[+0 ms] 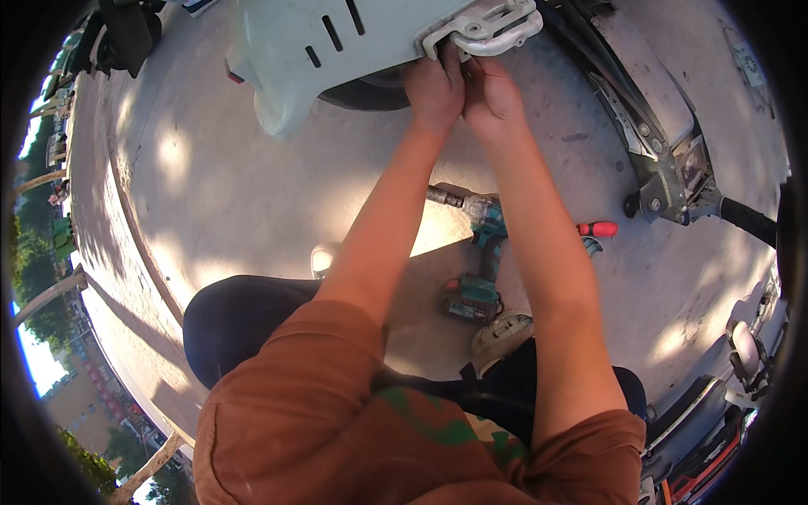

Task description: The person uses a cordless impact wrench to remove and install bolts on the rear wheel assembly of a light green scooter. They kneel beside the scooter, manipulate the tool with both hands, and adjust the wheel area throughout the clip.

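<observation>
My left hand [433,91] and my right hand [494,99] meet beneath a white metal bracket [497,23] on a pale grey-green vehicle panel [290,50] with dark slots. Both hands have curled fingers at the bracket's underside; whatever they grip is too hidden to name. A black tyre [358,97] shows behind the panel. On the concrete between my forearms lies a teal and black cordless power tool [474,296] with a long socket at its nose. A red-handled tool [597,229] lies to the right of it, partly hidden by my right forearm.
A black and silver metal frame [652,143] with a wide deck lies along the right. More vehicle parts [749,345] crowd the lower right, and dark parts [126,34] stand at the upper left. A kerb line [139,227], trees and buildings are at the left. My shoes [497,337] flank the power tool.
</observation>
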The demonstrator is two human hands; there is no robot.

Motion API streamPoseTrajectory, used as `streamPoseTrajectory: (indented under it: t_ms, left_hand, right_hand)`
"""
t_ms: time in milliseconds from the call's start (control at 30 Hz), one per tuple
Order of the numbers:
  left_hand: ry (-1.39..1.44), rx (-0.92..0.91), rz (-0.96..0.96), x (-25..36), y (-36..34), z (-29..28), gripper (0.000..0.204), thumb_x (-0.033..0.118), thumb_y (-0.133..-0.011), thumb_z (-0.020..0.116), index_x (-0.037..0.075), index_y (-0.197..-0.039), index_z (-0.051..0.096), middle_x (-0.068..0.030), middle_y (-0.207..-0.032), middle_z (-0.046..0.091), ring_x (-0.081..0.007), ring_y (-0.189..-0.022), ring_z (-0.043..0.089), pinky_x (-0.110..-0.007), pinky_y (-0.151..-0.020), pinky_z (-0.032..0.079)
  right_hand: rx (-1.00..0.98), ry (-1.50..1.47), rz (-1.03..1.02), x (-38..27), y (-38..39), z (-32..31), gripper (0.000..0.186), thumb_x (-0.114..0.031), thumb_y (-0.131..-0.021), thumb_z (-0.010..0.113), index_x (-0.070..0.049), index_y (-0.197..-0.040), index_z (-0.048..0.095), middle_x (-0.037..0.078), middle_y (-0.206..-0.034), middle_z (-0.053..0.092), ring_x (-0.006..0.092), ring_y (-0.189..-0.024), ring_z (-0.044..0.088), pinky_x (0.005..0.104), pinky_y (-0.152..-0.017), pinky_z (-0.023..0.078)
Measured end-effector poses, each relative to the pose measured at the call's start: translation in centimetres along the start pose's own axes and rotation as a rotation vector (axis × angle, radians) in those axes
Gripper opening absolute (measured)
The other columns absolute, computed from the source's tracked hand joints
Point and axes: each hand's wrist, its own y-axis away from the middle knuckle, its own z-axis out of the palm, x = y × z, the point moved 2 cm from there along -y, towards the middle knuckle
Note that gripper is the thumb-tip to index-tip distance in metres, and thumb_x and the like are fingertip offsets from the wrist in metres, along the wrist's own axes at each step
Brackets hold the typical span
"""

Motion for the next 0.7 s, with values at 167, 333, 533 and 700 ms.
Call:
streamPoseTrajectory:
  t_ms: [167,333,533,700]
  left_hand:
    - [-0.059,0.002,-0.032,0.4,-0.2,-0.1,0.020,0.020,-0.092,0.055,0.004,-0.098,0.066,-0.0160,-0.087,0.067,-0.0388,-0.077,0.064,-0.046,-0.068,0.049]
    - [-0.165,0.080,0.097,0.7,-0.6,-0.2,0.021,0.021,-0.092,0.055,0.005,-0.102,0.065,-0.0161,-0.085,0.068,-0.0379,-0.073,0.065,-0.043,-0.064,0.051]
    - [-0.171,0.103,0.051,0.1,-0.2,0.5,0.023,0.024,-0.094,0.053,0.005,-0.096,0.066,-0.0151,-0.076,0.067,-0.0386,-0.063,0.064,-0.042,-0.055,0.050]
    - [-0.085,-0.007,-0.093,-0.2,0.4,0.4,0.026,0.024,-0.095,0.052,0.003,-0.097,0.065,-0.0168,-0.080,0.067,-0.0393,-0.070,0.064,-0.044,-0.061,0.050]
  right_hand:
    - [-0.036,-0.135,-0.047,0.7,-1.0,-0.2,0.038,-0.023,-0.094,0.058,-0.003,-0.126,0.052,0.009,-0.123,0.058,0.0216,-0.115,0.054,0.0351,-0.101,0.042]
    - [-0.071,-0.121,-0.072,0.6,-1.4,-0.6,0.037,-0.020,-0.093,0.059,-0.003,-0.125,0.053,0.010,-0.122,0.059,0.0224,-0.113,0.055,0.0350,-0.100,0.043]
    - [-0.078,-0.047,-0.141,0.3,-1.2,-0.5,0.032,-0.011,-0.093,0.059,-0.003,-0.123,0.054,0.011,-0.121,0.059,0.0222,-0.111,0.057,0.0349,-0.096,0.048]
    - [-0.078,0.013,-0.162,0.3,-1.4,-1.1,0.029,-0.007,-0.093,0.057,-0.002,-0.122,0.055,0.010,-0.117,0.061,0.0211,-0.109,0.059,0.0348,-0.095,0.049]
